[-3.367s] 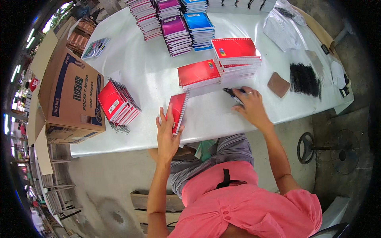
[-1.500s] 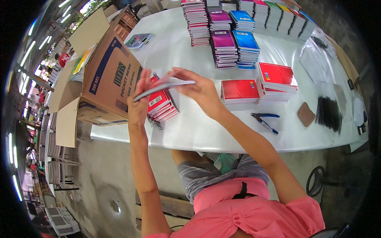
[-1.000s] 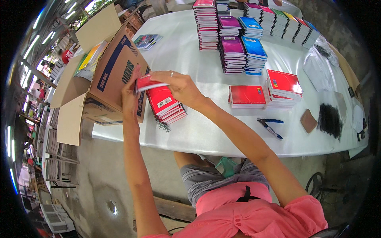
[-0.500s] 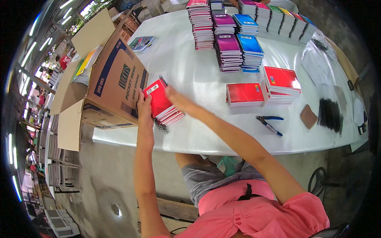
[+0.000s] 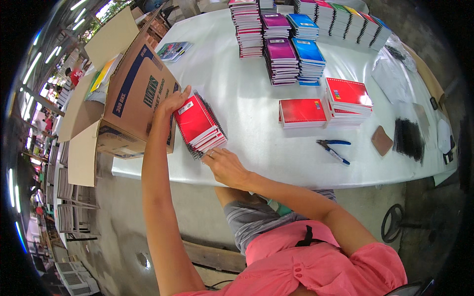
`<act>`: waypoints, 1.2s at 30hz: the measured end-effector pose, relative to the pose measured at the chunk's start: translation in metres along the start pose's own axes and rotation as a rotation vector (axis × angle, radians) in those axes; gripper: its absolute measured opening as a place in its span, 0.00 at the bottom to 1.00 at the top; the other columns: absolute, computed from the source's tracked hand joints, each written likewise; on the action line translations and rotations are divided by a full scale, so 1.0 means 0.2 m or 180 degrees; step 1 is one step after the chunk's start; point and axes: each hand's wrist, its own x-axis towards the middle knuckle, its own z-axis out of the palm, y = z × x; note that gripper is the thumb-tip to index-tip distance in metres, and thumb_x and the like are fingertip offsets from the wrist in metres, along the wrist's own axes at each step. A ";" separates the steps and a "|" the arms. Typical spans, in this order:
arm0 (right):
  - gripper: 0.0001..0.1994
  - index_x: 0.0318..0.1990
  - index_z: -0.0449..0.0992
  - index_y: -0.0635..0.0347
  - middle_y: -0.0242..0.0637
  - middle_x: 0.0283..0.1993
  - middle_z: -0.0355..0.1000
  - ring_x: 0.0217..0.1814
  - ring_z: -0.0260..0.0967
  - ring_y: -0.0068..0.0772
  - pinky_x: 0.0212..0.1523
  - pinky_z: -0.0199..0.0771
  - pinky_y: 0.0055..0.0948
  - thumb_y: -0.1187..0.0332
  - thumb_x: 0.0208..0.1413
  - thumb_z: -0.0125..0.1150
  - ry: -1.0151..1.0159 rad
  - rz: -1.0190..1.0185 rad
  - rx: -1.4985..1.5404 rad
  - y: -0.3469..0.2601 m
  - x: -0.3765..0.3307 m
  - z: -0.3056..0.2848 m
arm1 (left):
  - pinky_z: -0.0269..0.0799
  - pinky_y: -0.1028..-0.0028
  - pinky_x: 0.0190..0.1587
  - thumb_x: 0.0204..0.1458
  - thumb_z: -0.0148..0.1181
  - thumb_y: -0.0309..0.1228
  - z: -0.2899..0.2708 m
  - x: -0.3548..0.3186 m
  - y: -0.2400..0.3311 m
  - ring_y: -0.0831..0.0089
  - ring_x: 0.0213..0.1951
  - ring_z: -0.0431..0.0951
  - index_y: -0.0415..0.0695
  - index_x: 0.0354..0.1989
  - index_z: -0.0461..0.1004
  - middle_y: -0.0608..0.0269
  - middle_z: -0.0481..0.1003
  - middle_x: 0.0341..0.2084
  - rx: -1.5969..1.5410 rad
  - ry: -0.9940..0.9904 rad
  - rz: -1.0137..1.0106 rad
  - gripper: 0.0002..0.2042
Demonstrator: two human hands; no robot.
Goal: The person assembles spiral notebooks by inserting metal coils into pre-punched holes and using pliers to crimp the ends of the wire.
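Note:
A stack of red spiral notebooks (image 5: 194, 120) lies tilted on the table, some spread out of line at its near end, with black wire coils along the edges. My left hand (image 5: 174, 102) touches the stack's far left corner, beside the cardboard box, its fingers stretched out. At the near end, my right hand (image 5: 224, 166) has its fingers curled against the lower corner of the notebooks; the fingertips are partly hidden.
An open cardboard box (image 5: 136, 98) stands left of the stack. Red notebooks (image 5: 302, 112), blue-handled pliers (image 5: 335, 149), a brown pad (image 5: 381, 141) and black wire coils (image 5: 410, 139) lie to the right. Purple notebooks (image 5: 281, 52) and blue notebooks (image 5: 309, 52) are piled behind on the table (image 5: 247, 113).
My right hand has moved from the stack's far right side to its near end. The left hand has slid to the far left corner and its fingers have straightened. The stack has turned slightly.

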 end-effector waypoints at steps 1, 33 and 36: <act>0.13 0.40 0.75 0.64 0.44 0.45 0.72 0.52 0.67 0.46 0.55 0.68 0.40 0.79 0.44 0.56 -0.0015 0.0056 -0.0280 0.01 0.01 0.02 | 0.69 0.61 0.51 0.59 0.31 0.65 0.01 0.02 0.00 0.51 0.43 0.78 0.28 0.45 0.76 0.41 0.78 0.40 0.0004 -0.0009 0.0039 0.44; 0.45 0.69 0.52 0.67 0.48 0.73 0.48 0.75 0.43 0.39 0.73 0.41 0.36 0.32 0.62 0.22 0.0132 0.2016 0.2803 0.35 0.36 -0.05 | 0.69 0.65 0.58 0.63 0.50 0.46 0.46 -0.56 0.11 0.66 0.55 0.74 0.41 0.61 0.65 0.54 0.72 0.55 -0.5315 0.0564 -0.0206 0.25; 0.44 0.72 0.43 0.64 0.47 0.76 0.39 0.77 0.36 0.39 0.74 0.38 0.35 0.33 0.63 0.25 -0.0363 0.2370 0.2578 0.33 0.34 -0.11 | 0.69 0.65 0.57 0.63 0.50 0.46 0.43 -0.57 0.07 0.66 0.53 0.75 0.41 0.60 0.65 0.55 0.73 0.54 -0.5109 0.0431 -0.0508 0.24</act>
